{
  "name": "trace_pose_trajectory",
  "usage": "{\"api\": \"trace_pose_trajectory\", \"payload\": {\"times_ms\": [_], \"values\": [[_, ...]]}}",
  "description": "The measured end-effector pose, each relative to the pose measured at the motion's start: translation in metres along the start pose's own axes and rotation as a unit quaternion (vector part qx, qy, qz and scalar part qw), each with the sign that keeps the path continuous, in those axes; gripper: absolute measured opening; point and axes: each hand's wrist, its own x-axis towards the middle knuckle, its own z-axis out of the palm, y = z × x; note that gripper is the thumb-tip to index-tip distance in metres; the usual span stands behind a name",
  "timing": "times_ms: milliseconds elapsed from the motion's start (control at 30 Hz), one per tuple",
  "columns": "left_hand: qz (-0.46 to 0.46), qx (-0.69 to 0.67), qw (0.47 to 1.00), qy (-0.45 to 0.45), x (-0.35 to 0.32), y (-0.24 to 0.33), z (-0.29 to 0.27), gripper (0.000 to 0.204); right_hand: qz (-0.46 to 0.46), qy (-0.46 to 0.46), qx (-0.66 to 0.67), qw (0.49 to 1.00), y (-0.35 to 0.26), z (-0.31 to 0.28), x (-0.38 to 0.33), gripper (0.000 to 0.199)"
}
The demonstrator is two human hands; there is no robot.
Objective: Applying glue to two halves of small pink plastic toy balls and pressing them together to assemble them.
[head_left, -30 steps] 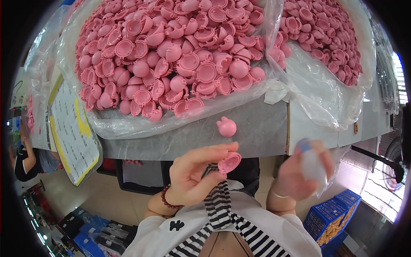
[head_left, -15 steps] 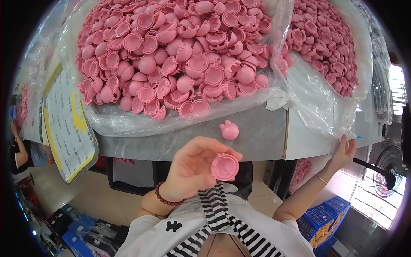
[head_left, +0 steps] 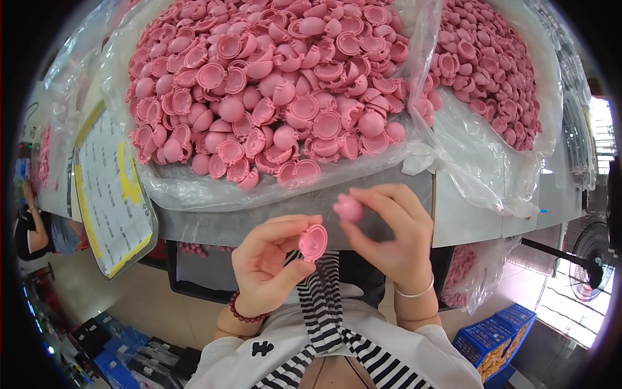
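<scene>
Between the thumb and fingers of my left hand (head_left: 269, 256) is a pink plastic half shell (head_left: 313, 242), its hollow side facing up and to the right. A beaded bracelet circles that wrist. My right hand (head_left: 396, 235) pinches a small round pink plastic piece with little knobs (head_left: 348, 207), slightly blurred, above the grey table edge. The two pieces are apart, side by side over the front of the table. Beyond them lies a big heap of pink half shells (head_left: 259, 97) on clear plastic sheeting (head_left: 220, 196).
A second pink heap (head_left: 486, 71) sits at the right in plastic. A taped board (head_left: 116, 194) leans at the left edge. Below right are a black fan (head_left: 591, 264) and blue crates (head_left: 495, 337). Another person's arm (head_left: 37, 223) shows at far left.
My right hand has come in from the plastic at the right and picked the round pink piece off the table. My left hand, with the half shell, has moved left and turned it.
</scene>
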Motion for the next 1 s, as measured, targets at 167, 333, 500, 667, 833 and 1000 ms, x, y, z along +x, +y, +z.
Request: {"api": "trace_pose_trajectory", "payload": {"times_ms": [167,333,500,667,833,1000], "values": [[-0.035,0.034,0.998,-0.042,0.001,-0.001,0.005,0.038,-0.054,-0.034,0.139,0.988,-0.009,-0.013,-0.009,0.038],[0.002,0.180,0.981,-0.067,0.004,-0.004,0.010,0.036,-0.084,-0.055,0.133,0.986,-0.004,-0.014,-0.012,0.036],[0.035,0.231,0.970,-0.071,0.006,-0.006,0.012,0.037,-0.087,-0.042,0.114,0.989,-0.002,-0.013,-0.015,0.037],[-0.006,0.135,0.990,-0.037,0.008,-0.006,0.013,0.043,-0.104,-0.005,0.060,0.993,-0.012,-0.007,-0.024,0.036],[-0.050,0.004,0.999,-0.017,0.003,-0.007,0.004,0.049,-0.045,0.046,0.240,0.969,-0.011,-0.014,-0.035,0.023],[-0.082,-0.107,0.989,-0.058,0.007,-0.004,-0.001,0.041,-0.145,0.140,0.645,0.737,-0.029,-0.069,-0.036,0.017]]}}
